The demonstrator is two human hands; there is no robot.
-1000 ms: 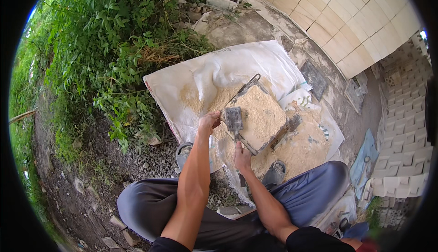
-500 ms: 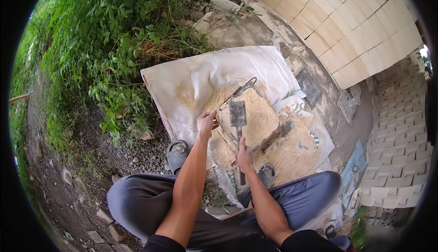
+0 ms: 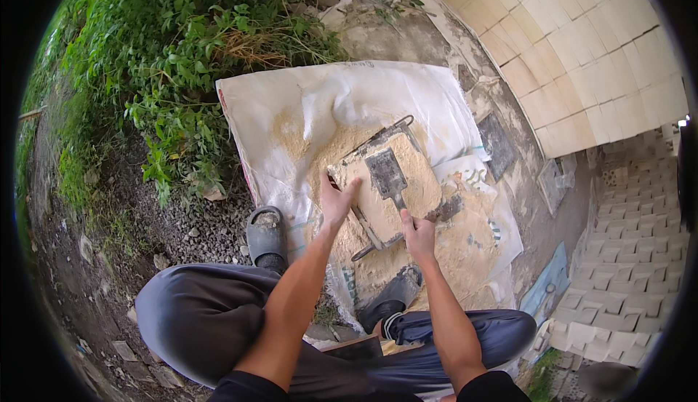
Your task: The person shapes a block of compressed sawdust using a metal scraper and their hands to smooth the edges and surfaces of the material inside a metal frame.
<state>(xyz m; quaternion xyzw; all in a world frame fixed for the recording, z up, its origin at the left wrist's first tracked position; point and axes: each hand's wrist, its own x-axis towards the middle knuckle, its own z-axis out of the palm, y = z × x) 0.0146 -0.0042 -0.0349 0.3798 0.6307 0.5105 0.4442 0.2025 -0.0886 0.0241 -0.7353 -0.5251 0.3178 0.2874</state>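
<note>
Closed around the handle of a dark flat trowel (image 3: pixel 385 172), the right hand (image 3: pixel 419 238) sits just right of the frame's centre, its thumb laid along the handle. From that grip the trowel runs toward the upper left, so its long axis slants from lower right to upper left, with the broad blade at the far end. The blade lies over the pale tan powder (image 3: pixel 420 175) in a dark-rimmed tray (image 3: pixel 383 138); whether it presses on the powder or hovers slightly cannot be told. The tray lies tilted in plan at the centre of the frame, a loop handle at its top end and another bar end at its lower left.

Nearer the tray's left edge is the left hand (image 3: pixel 339 200), thumb over the powder and fingers toward the rim; how firmly it clasps is not clear. The right hand is the nearer one to the trowel's handle, while the blade lies between the two hands and above them.

Around the tray, more loose powder covers a white sack (image 3: pixel 418 85). Grey slippers (image 3: pixel 266 235) show below, leafy plants (image 3: pixel 167 89) fill the upper left, and a tiled wall (image 3: pixel 574 60) stands at upper right.
</note>
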